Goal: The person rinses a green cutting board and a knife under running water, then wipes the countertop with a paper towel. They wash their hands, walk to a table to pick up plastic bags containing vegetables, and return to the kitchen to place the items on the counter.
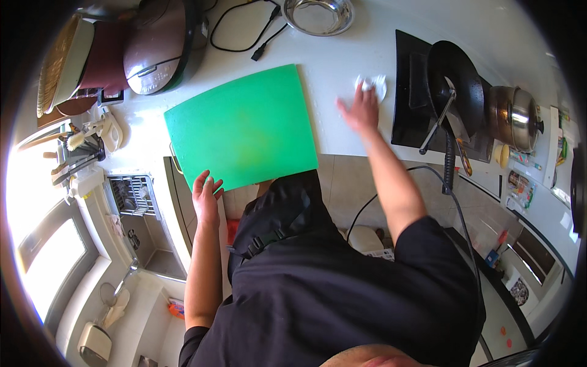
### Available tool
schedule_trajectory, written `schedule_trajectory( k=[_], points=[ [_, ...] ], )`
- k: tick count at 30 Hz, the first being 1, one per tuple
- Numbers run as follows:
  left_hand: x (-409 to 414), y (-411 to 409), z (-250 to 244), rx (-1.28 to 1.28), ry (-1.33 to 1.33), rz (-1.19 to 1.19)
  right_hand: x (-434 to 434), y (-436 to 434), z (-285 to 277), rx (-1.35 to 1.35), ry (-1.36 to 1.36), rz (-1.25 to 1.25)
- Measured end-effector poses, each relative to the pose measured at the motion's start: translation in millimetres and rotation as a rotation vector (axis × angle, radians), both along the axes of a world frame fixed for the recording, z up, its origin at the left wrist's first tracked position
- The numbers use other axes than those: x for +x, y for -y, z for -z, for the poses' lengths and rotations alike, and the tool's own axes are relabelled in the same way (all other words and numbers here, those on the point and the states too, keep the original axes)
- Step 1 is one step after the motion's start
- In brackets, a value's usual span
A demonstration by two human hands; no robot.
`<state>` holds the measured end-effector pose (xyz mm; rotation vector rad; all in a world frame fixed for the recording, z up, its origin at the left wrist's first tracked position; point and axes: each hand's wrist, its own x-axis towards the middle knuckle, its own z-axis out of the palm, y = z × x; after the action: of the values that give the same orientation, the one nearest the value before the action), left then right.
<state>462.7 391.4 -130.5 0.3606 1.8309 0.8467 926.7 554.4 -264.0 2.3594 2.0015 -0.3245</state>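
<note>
A large green cutting board (247, 124) lies at a slant on the white countertop (337, 59), its near edge jutting past the counter's front. My left hand (207, 195) is beside the board's near left corner, fingers apart and slightly curled, with nothing in it. To the right of the board, my right hand (361, 108) reaches over the counter with fingers spread. Its fingertips are at a crumpled white tissue or cloth (377, 85), which lies on the counter; the hand is a little blurred, and whether it presses on the tissue cannot be told.
A black wok (463, 87) with a metal utensil stands on the black cooktop (406, 110), beside a lidded steel pot (513, 119). Behind the board are a steel bowl (318, 16), a black power cord (259, 52) and a rice cooker (153, 55). The sink (158, 238) is at left.
</note>
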Motion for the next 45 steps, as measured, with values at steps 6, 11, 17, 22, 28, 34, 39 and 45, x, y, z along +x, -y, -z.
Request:
schedule_trajectory(
  k=[6, 11, 17, 22, 28, 34, 39, 45],
  points=[
    [10, -19, 1, 0.043, 0.014, 0.007, -13, 57, -27, -0.14, -0.011, -0.018],
    [17, -27, 8, 0.043, 0.047, 0.05, 18, -25, -4, 0.039, 0.042, 0.042],
    [18, -28, 6, 0.009, 0.073, 0.041, -9, 58, -20, -0.124, -0.057, -0.04],
    [22, -43, 4, 0.032, 0.061, 0.054, 10, 4, -20, -0.043, 0.014, 0.011],
    [17, -33, 10, 0.021, 0.062, 0.045, 3, 18, -17, -0.097, 0.02, -0.04],
    [15, -30, 2, 0.02, 0.058, 0.004, 9, 0, -14, -0.041, 0.03, -0.004],
    [15, -27, -1, 0.022, 0.08, 0.033, 22, -24, -1, -0.042, -0.022, 0.035],
    [7, -29, -16, 0.061, 0.031, -0.043, 5, 48, -18, -0.142, 0.001, 0.008]
  ],
)
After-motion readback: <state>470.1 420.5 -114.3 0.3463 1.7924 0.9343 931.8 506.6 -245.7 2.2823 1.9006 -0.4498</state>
